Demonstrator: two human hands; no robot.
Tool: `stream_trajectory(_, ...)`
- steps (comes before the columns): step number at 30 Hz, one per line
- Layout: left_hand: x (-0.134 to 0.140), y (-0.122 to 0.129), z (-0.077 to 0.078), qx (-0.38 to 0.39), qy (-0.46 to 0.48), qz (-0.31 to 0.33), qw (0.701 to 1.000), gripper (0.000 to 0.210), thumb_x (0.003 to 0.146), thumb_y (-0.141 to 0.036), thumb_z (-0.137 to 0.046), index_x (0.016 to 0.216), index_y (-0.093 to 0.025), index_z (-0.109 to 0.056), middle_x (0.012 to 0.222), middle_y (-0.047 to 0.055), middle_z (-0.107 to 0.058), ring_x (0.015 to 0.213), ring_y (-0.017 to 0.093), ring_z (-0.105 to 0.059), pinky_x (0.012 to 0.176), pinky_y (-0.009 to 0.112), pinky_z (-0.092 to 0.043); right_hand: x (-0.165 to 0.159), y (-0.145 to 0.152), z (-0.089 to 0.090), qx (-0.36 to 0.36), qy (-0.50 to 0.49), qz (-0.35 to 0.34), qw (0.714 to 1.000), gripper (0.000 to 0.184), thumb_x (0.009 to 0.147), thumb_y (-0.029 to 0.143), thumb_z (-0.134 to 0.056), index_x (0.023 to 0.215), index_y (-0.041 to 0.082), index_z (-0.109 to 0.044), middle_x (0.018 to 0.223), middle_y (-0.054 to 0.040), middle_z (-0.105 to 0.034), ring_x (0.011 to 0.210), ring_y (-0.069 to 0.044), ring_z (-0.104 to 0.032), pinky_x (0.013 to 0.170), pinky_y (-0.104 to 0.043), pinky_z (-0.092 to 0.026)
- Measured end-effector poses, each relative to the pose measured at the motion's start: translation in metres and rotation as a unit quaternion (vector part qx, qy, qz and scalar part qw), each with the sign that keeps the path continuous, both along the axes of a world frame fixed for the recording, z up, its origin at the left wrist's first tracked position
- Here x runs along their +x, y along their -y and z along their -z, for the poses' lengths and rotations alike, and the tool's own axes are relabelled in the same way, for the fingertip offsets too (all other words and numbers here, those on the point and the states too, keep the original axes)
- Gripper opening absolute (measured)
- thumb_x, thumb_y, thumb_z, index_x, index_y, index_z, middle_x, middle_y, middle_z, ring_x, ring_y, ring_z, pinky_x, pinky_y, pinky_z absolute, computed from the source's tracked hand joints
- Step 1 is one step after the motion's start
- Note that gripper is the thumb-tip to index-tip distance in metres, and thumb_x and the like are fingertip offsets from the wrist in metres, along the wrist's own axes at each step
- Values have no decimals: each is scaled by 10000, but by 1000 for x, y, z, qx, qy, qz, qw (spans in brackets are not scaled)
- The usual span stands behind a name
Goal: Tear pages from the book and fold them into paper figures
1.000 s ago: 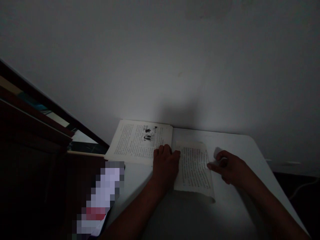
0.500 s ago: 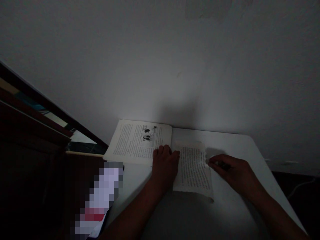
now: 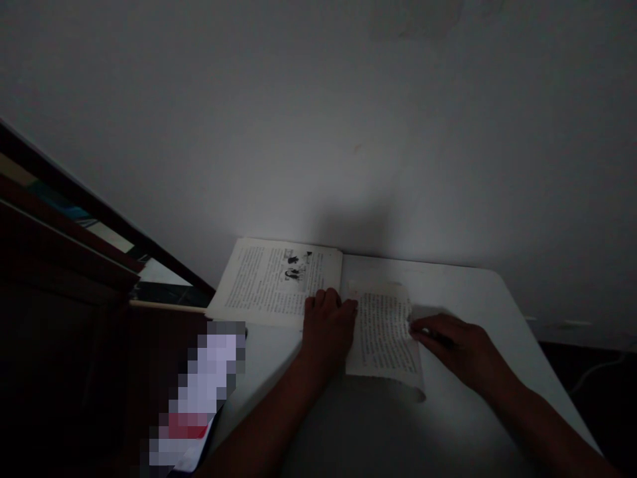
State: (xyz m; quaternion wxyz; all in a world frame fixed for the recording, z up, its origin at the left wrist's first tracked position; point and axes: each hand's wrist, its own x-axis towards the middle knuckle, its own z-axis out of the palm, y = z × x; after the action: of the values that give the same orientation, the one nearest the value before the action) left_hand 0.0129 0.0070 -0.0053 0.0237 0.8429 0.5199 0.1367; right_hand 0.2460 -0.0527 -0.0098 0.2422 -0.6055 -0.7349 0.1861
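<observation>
A loose printed page [image 3: 385, 332] with uneven edges lies on the white table, its lower right corner curled up. My right hand [image 3: 450, 338] pinches the page's right edge between thumb and fingertips, and the paper is crumpled there. With fingers curled, my left hand [image 3: 328, 328] presses on the page's left edge. Its knuckles overlap the lower right corner of an open book [image 3: 259, 279], which shows text and a small black-and-white picture. What lies beneath the left palm is hidden.
A pale wall [image 3: 318, 133] rises behind the white table [image 3: 462, 282]. At the table's left edge lies a blurred-out device, perhaps a phone [image 3: 199, 398]. Dark wooden furniture [image 3: 64, 265] stands at left, and a pale cable [image 3: 597, 368] hangs at right.
My right hand has shifted slightly down with the page's edge, and the paper there buckles a little more. The left hand and the book have stayed put.
</observation>
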Motion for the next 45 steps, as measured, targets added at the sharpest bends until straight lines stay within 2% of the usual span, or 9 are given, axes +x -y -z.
stream_trajectory(8,-1,0,1,2,-3,1,1000,198,882,-284,-449,982,-261,-619,872,57,-518,858,216,-450,744,361,-317,0,8,2,21,18,1,1000,213,817,356,-552,1000,266,-614,887,-26,-658,732,-171,-623,682,-307,-510)
stream_trajectory(19,-1,-1,2,5,-2,3,1000,194,882,-288,-446,976,-267,-614,873,56,-522,862,219,-453,743,364,-318,1,20,0,25,15,-30,999,328,790,371,-586,1103,276,-560,1072,-52,-642,936,-224,-598,790,-378,-504)
stream_trajectory(27,0,-1,2,5,-2,2,1000,192,881,-296,-451,973,-262,-617,876,56,-522,857,216,-449,737,360,-319,7,26,5,37,47,-72,996,495,703,405,-672,1158,279,-522,1211,-44,-580,1095,-251,-519,928,-453,-414)
stream_trajectory(32,0,-1,2,7,-8,-1,1000,182,878,-291,-458,965,-255,-614,877,57,-523,864,218,-453,734,360,-324,7,32,6,18,81,-72,994,590,664,454,-687,1197,289,-496,1290,-54,-517,1133,-279,-483,937,-486,-379)
stream_trajectory(38,2,-1,1,16,-18,5,1000,182,875,-235,-441,946,-227,-608,870,65,-525,861,227,-462,741,377,-345,8,34,7,23,101,-77,992,575,667,454,-682,1187,283,-504,1308,-49,-503,1138,-276,-473,930,-471,-379)
stream_trajectory(42,11,9,-5,20,-6,33,999,161,857,-189,-453,944,-197,-588,898,71,-526,883,236,-461,765,388,-359,10,34,9,34,108,-81,990,557,675,442,-676,1182,283,-510,1308,-42,-504,1135,-276,-477,933,-472,-378)
stream_trajectory(45,24,25,-7,11,18,127,992,128,843,-180,-472,919,-175,-575,940,69,-523,912,228,-459,803,372,-366,10,34,9,35,107,-81,990,581,683,439,-670,1211,283,-484,1310,-42,-502,1142,-275,-473,934,-469,-381)
